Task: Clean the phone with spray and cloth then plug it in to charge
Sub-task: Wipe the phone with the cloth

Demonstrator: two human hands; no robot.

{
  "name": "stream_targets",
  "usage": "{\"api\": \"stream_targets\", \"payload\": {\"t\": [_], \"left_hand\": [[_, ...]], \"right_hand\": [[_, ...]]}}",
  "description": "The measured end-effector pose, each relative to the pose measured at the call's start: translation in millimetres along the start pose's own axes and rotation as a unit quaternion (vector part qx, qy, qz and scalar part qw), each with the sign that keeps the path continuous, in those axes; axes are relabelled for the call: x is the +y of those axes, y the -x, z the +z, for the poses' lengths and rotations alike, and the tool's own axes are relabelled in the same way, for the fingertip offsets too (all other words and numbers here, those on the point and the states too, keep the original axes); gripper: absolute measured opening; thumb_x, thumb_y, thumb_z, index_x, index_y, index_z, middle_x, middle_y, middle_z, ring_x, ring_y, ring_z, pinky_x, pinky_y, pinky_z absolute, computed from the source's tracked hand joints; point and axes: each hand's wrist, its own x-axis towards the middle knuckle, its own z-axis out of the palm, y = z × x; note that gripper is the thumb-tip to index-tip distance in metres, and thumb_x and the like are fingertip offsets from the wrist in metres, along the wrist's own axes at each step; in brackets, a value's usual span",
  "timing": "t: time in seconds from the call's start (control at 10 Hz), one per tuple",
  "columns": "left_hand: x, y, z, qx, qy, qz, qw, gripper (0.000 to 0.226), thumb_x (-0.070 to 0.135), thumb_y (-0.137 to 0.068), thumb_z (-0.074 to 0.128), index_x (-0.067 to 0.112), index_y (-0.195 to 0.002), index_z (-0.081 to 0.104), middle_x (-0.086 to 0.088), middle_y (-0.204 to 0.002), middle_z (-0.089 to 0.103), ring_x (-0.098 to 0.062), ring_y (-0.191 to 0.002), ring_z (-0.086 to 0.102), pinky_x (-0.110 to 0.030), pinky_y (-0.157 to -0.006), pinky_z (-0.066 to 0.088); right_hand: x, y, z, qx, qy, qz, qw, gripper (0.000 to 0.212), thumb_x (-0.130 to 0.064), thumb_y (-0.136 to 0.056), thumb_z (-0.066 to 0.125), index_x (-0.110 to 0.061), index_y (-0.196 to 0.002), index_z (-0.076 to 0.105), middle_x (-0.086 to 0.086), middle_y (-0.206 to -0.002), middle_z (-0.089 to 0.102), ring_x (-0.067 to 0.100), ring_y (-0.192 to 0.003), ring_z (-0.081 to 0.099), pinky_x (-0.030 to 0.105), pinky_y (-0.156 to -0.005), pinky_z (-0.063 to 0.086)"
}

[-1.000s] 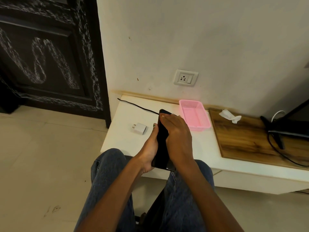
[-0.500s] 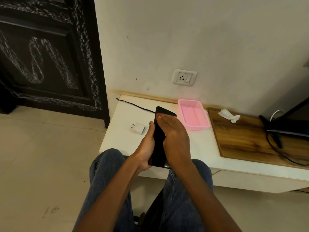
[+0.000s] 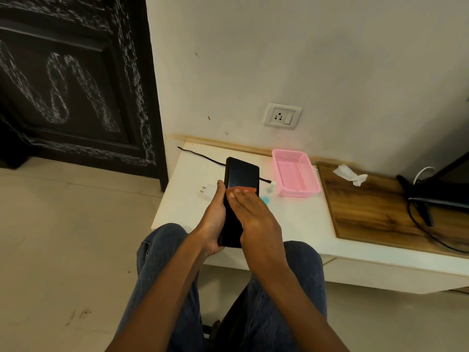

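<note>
The right hand (image 3: 256,214) has slid down the flat black phone (image 3: 241,179), flat fingers pressing an orange cloth (image 3: 250,190); the left hand (image 3: 214,219) grips the phone's edge.

Pink basket (image 3: 295,174) beside wooden board (image 3: 375,212); crumpled tissue (image 3: 351,175) on board.

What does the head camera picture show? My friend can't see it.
A left hand holds a black phone while the right hand presses an orange cloth flat on its screen. Behind, a white table holds a charger, cable and pink basket.
</note>
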Motion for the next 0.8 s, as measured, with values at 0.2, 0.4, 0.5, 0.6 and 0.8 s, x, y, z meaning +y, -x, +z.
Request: {"api": "stream_targets", "payload": {"t": [0.2,0.4,0.5,0.6,0.8], "left_hand": [[-5,2,4,-0.011,0.007,0.01,1.0,0.06,0.073,-0.086,0.032,0.035,-0.079,0.078,-0.003,-0.09,0.077,-0.019,-0.081,0.074,-0.03,-0.056,0.058],[0,3,0,-0.006,0.015,0.002,1.0,0.067,0.076,-0.083,0.03,0.03,-0.083,0.079,-0.006,-0.094,0.076,-0.022,-0.086,0.073,-0.031,-0.062,0.059],[0,3,3,-0.012,0.015,0.011,1.0,0.066,0.073,-0.086,0.029,0.03,-0.092,0.078,-0.007,-0.101,0.075,-0.022,-0.092,0.072,-0.031,-0.066,0.059],[-4,3,10,-0.019,0.009,0.016,1.0,0.06,0.072,-0.087,0.03,0.035,-0.085,0.078,-0.004,-0.094,0.076,-0.02,-0.086,0.073,-0.03,-0.061,0.058],[2,2,1,-0.017,0.015,0.016,1.0,0.066,0.074,-0.086,0.027,0.033,-0.086,0.078,-0.006,-0.095,0.076,-0.021,-0.087,0.073,-0.031,-0.064,0.059]], "right_hand": [[54,14,32,0.402,-0.602,-0.017,0.69,0.049,0.004,-0.085,0.051,-0.006,-0.132,0.05,0.01,-0.14,0.048,0.023,-0.133,0.04,0.026,-0.111,0.024],[44,23,31,0.416,-0.616,-0.027,0.668,0.049,0.0,-0.076,0.049,0.001,-0.124,0.057,0.016,-0.13,0.057,0.03,-0.123,0.051,0.038,-0.106,0.025],[49,20,38,0.444,-0.597,-0.016,0.668,0.046,0.0,-0.075,0.048,-0.001,-0.119,0.061,0.014,-0.123,0.062,0.03,-0.117,0.056,0.036,-0.102,0.032],[62,7,35,0.42,-0.609,0.004,0.673,0.044,0.002,-0.082,0.049,-0.004,-0.124,0.058,0.011,-0.128,0.059,0.027,-0.123,0.051,0.029,-0.104,0.032],[51,17,49,0.449,-0.578,-0.023,0.681,0.052,0.008,-0.071,0.054,-0.001,-0.122,0.058,0.014,-0.125,0.061,0.029,-0.12,0.054,0.039,-0.103,0.028]]}}
